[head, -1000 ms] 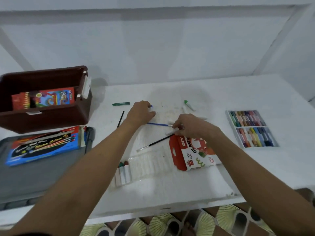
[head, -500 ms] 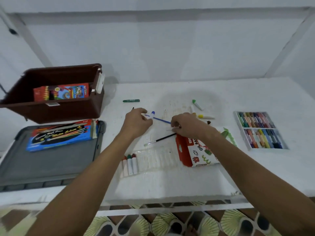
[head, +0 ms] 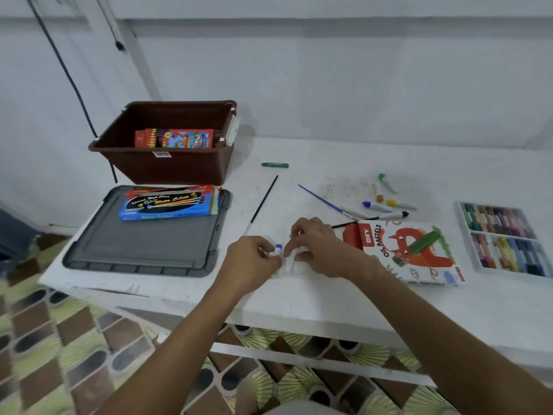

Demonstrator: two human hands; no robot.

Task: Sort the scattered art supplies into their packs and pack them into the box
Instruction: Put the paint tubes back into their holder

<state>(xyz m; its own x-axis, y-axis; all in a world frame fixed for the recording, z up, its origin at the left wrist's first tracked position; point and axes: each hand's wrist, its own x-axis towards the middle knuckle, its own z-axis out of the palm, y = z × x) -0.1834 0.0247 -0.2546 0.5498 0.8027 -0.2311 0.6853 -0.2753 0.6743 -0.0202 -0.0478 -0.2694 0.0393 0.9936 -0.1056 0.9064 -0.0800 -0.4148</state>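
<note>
Both hands meet over a small paint tube at the near middle of the counter.

Both forearms reach in from the near edge, wrists bent down. The left hand point(head: 254, 259) pinches a white paint tube with a blue cap point(head: 278, 249); the right hand point(head: 314, 250) has its fingers curled onto the same white items beside it, exact contact blurred. Just right lies the oil pastels pack point(head: 419, 256), with the open pastel tray point(head: 505, 238) further right. Loose paint tubes point(head: 380, 205) and a blue brush point(head: 323, 200) lie beyond. Far left, the brown box point(head: 167, 172) holds a crayon pack point(head: 176, 138); a watercolour pack point(head: 167, 203) rests on the grey lid point(head: 143, 250).
</note>
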